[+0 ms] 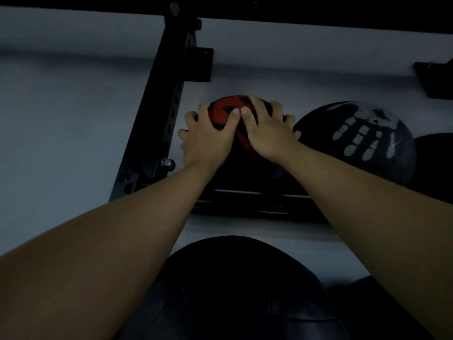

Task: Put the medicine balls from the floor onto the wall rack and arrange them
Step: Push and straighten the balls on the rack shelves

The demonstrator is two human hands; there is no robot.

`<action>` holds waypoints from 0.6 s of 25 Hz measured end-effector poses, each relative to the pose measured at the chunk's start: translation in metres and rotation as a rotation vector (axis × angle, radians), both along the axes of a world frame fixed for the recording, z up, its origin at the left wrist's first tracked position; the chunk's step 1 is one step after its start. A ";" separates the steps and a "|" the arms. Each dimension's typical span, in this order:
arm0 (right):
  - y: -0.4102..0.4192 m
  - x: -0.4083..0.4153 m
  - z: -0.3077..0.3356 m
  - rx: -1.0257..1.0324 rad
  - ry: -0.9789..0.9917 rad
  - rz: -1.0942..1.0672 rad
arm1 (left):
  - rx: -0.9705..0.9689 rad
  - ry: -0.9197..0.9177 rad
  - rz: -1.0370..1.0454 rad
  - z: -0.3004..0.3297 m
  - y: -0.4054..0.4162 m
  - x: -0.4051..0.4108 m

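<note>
**Both hands settle a medicine ball on the wall rack**

At frame centre, the left hand (208, 136) and right hand (267, 130) grasp the red-and-black medicine ball (226, 111) resting on the black rack (250, 202). It looks heavy and firm; spread palms on its top suit it.

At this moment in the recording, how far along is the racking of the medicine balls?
Done: a black ball with a white handprint already sits on the wall rack. In hand: the left hand and right hand both press on the red and black ball beside it. Left: a dark ball lies lower, nearer the camera; whether it is racked is unclear.
</note>
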State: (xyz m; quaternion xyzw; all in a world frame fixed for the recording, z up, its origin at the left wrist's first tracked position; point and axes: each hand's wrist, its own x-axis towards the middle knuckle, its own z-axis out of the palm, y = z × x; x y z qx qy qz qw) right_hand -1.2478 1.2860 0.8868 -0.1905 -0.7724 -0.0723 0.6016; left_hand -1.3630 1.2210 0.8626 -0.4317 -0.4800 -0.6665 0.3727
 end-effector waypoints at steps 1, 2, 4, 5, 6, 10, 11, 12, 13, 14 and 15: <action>0.000 0.001 0.000 0.009 -0.009 -0.012 | 0.014 0.003 -0.004 0.000 0.001 0.000; 0.000 0.003 0.000 0.019 -0.021 -0.023 | 0.023 0.001 -0.006 -0.001 0.002 0.000; 0.000 0.004 0.000 0.035 -0.026 -0.039 | 0.018 0.004 0.006 -0.003 0.001 0.000; 0.000 0.004 0.000 0.041 -0.026 -0.044 | 0.006 0.008 0.018 -0.003 0.000 -0.001; 0.002 0.005 -0.001 0.047 -0.027 -0.045 | -0.007 0.013 0.031 -0.004 -0.001 -0.001; 0.010 0.009 -0.003 0.071 -0.029 -0.021 | -0.034 0.026 0.074 -0.006 -0.005 0.000; 0.011 0.009 -0.002 0.076 -0.029 -0.012 | -0.038 0.024 0.081 -0.007 -0.005 0.001; 0.011 0.010 -0.002 0.081 -0.030 -0.004 | -0.044 0.022 0.087 -0.007 -0.006 0.001; 0.011 0.010 -0.002 0.083 -0.029 0.004 | -0.056 0.021 0.092 -0.007 -0.007 0.001; 0.012 0.010 -0.002 0.085 -0.026 0.014 | -0.069 0.021 0.098 -0.007 -0.008 0.002; 0.012 0.010 -0.003 0.085 -0.021 0.026 | -0.082 0.022 0.103 -0.007 -0.010 0.001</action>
